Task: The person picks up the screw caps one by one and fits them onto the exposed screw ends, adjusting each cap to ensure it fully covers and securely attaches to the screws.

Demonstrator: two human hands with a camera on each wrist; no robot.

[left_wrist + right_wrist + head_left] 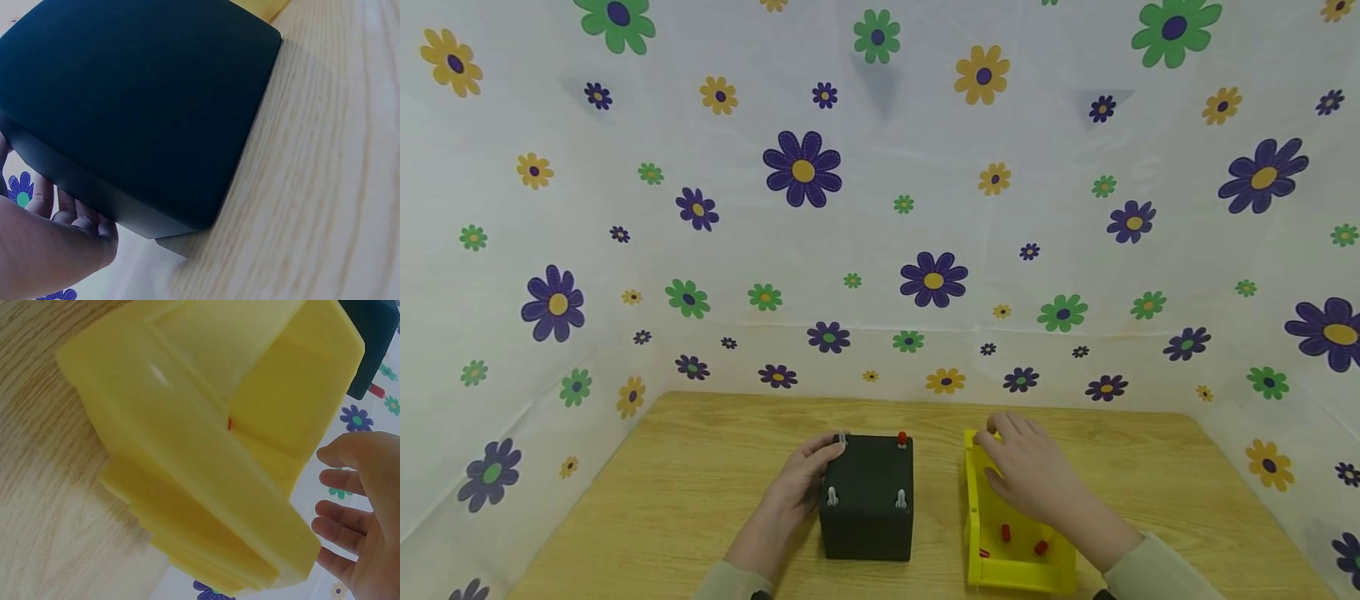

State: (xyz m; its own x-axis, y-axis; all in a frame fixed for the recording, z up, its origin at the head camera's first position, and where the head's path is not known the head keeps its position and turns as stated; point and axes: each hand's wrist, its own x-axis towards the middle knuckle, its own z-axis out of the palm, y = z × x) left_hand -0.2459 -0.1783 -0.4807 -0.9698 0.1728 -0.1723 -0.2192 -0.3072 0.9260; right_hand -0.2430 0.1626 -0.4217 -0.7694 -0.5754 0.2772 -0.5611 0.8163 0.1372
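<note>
Table (700, 467), lower frame: left hand (801, 475) grips box (868, 471), best held steady; right hand (1030, 467), half-open, seems empty over bin (1022, 575).

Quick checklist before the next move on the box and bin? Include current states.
1. Black box steadied: ok, left hand grips its left side.
2. Far-right post capped: ok, red cap on it.
3. Other three posts capped: not ok, no red on them.
4. Red pieces available in yellow bin: ok, three visible.
5. Right hand holding a piece: not ok, none visible.
6. Right hand free of the bin: cannot tell.
</note>
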